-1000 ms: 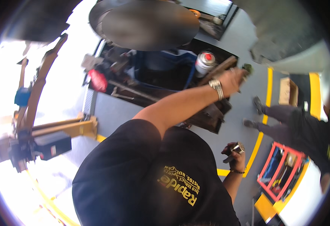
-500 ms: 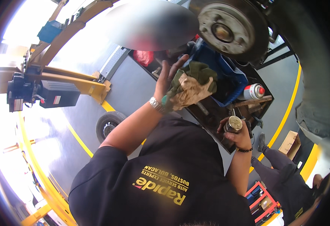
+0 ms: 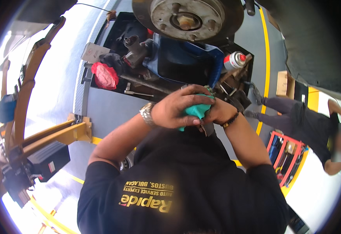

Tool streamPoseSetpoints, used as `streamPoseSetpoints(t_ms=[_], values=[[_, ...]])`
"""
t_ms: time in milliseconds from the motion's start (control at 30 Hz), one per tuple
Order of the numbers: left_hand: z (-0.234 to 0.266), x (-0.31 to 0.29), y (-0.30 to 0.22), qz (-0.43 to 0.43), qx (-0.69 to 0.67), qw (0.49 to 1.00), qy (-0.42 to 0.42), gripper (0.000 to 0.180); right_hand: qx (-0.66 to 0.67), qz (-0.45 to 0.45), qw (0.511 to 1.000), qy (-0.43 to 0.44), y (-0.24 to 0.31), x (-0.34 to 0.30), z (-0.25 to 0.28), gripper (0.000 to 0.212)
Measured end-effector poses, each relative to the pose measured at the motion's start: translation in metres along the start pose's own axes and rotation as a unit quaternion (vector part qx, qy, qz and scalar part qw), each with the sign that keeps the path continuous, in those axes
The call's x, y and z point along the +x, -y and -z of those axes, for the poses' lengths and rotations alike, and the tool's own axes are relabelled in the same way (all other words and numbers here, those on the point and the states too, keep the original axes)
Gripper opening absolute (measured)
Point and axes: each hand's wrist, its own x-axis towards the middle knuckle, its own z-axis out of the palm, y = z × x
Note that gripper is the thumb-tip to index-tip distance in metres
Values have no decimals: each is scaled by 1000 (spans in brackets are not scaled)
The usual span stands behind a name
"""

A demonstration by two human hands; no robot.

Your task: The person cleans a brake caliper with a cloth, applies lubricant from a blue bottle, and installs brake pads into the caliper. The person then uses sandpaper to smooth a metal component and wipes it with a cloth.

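My hands meet in front of my chest. Closed over a crumpled rag (image 3: 199,110), teal on the side that shows, my left hand (image 3: 178,104) presses it against what my right hand holds. My right hand (image 3: 218,112) is curled beside it, fingers mostly covered. The metal cylinder seen in that hand earlier is now hidden by the rag and my left hand; a small dark edge shows beneath them. Beyond my hands hangs a brake disc with its hub (image 3: 187,20).
A black tool tray (image 3: 245,102) holds a blue bin (image 3: 186,64), a spray can (image 3: 234,60), an impact wrench (image 3: 134,52), a red cloth (image 3: 105,76) and a ratchet (image 3: 138,93). At right are a person in dark clothes (image 3: 309,119), a cardboard box (image 3: 285,84) and a red tool cart (image 3: 281,156).
My left hand has brought the rag down and right onto what my right hand holds. My right hand has moved left and up, and my view has turned.
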Motion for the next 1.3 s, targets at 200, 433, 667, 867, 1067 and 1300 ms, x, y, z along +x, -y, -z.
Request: streamPoseSetpoints(t_ms=[200, 433, 667, 867, 1067, 1300], values=[[24, 34, -4, -107, 139, 985, -1, 39, 59, 19, 997, -52, 25, -2, -9, 30], [6, 35, -8, 207, 147, 967, -22, 38, -375, 62, 884, -273, 20, 2, -11, 28], [-19, 30, -9, 403, 59, 900, -156, 44, -606, 87, 683, -398, 15, 21, -9, 10], [-12, 35, -11, 209, 237, 918, -239, 24, -623, 123, 681, -365, 28, 19, -26, 12], [13, -11, -2, 51, 322, 942, -85, 29, -428, 20, 886, -177, 38, 25, -21, 37], [118, -112, 30, 99, 527, 787, -304, 45, -80, -21, 992, -97, 17, 16, 18, 35]])
